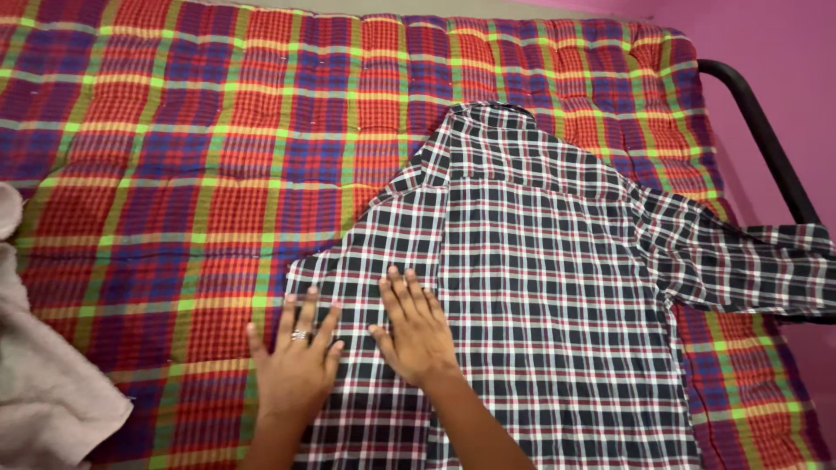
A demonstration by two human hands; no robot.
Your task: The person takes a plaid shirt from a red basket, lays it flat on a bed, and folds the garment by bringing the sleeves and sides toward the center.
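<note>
A dark checked shirt (557, 287) lies back-up on a red, blue and green plaid mattress (192, 157). Its collar points to the far edge and its right sleeve trails off toward the bed's right side. The shirt's left part is folded in over the back. My left hand (294, 361), with a ring on one finger, lies flat on that folded left edge, fingers spread. My right hand (416, 329) presses flat on the shirt just beside it, palm down. Neither hand grips anything.
A pale towel-like cloth (39, 383) lies at the near left of the mattress. A black metal bed rail (766, 139) runs along the right side, against a pink wall (784, 43).
</note>
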